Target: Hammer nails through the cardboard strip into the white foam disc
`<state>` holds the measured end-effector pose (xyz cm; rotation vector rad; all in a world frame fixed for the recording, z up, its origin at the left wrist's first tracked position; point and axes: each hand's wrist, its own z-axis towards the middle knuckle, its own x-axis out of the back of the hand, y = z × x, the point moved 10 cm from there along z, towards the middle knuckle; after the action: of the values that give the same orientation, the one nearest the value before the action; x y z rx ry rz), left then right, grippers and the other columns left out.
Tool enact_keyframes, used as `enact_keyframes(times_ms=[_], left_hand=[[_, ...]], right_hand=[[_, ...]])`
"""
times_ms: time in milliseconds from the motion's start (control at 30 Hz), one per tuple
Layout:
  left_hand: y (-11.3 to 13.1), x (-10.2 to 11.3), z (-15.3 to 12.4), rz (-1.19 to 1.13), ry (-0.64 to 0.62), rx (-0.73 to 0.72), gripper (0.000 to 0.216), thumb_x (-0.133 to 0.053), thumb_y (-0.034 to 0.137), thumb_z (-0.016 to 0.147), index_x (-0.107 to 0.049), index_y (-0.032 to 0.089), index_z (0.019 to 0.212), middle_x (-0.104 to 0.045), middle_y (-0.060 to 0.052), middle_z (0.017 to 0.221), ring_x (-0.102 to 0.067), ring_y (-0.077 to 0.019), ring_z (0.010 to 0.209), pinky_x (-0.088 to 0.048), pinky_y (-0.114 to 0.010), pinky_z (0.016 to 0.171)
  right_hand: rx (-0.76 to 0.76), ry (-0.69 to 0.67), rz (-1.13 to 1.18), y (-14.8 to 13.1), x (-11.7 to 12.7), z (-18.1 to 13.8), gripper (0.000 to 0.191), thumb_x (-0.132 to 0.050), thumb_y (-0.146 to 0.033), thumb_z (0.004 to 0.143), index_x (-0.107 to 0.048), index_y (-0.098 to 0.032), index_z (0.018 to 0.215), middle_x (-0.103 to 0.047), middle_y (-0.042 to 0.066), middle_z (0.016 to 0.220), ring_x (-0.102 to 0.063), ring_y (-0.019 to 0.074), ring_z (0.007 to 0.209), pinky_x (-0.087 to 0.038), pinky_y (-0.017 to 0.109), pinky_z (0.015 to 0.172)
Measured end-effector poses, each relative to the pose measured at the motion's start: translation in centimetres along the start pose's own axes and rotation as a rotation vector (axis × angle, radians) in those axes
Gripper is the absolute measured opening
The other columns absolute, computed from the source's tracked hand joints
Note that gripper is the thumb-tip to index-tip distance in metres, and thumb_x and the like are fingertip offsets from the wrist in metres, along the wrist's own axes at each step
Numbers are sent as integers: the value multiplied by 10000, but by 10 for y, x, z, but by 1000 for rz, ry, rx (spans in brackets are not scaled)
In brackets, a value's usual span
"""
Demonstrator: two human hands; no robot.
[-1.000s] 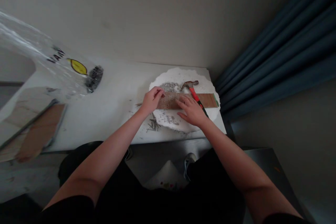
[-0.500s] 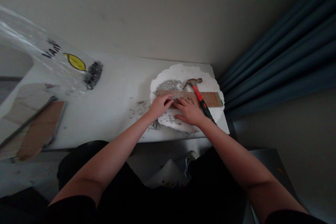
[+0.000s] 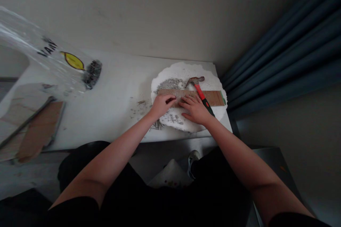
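Observation:
A brown wooden plank [image 3: 213,97] studded with nail heads lies across a white foam slab [image 3: 183,72] on the white table [image 3: 114,106]. My left hand [image 3: 160,105] is curled at the plank's near edge, thumb and fingers pinched on something too small to name. My right hand [image 3: 195,109] lies flat beside it, fingers spread over the plank's near edge and the foam. A hammer [image 3: 200,91] with a red and black handle rests across the plank, its head toward the wall, just right of my right hand. Loose nails [image 3: 157,125] lie at the slab's near left.
A clear plastic bag [image 3: 39,56] with a yellow label and dark contents sits at the table's left. Brown boards and a metal strip [image 3: 37,127] lie at the far left. Blue curtains [image 3: 287,49] hang on the right. Grey debris [image 3: 138,108] is scattered by the slab.
My left hand has come back from the plank's left end toward its near edge, closer to my right hand. The camera view shifted slightly; the hammer and plank stayed put.

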<state>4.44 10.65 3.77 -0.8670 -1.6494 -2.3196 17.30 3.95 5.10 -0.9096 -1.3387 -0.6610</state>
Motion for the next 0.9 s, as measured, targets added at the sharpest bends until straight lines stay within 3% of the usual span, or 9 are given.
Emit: enact_keyframes(times_ms=[133, 367, 900], left_hand=[[6, 7, 2, 0, 45, -43, 188, -647, 332, 938, -774, 194, 939, -785, -57, 976, -706, -203, 914, -570, -346, 900], [-2, 1, 1, -23, 7, 34, 193, -666, 306, 924, -753, 185, 1048, -792, -52, 971, -715, -187, 845, -579, -322, 856], [0, -1, 1, 6, 11, -1, 174, -653, 319, 928, -747, 195, 1005, -788, -48, 974, -717, -196, 867, -576, -336, 880]], right_hand=[[-9, 3, 9, 2, 0, 0, 535, -653, -323, 963, -590, -233, 1486, -478, 119, 1611, -363, 350, 1524, -188, 639, 1252], [-3, -8, 23, 2, 1, 0, 543, -662, -311, 957, -588, -215, 1487, -480, 127, 1609, -366, 355, 1521, -185, 643, 1250], [9, -7, 30, 3, -1, -2, 532, -651, -291, 969, -581, -203, 1489, -474, 133, 1612, -342, 348, 1533, -187, 640, 1242]])
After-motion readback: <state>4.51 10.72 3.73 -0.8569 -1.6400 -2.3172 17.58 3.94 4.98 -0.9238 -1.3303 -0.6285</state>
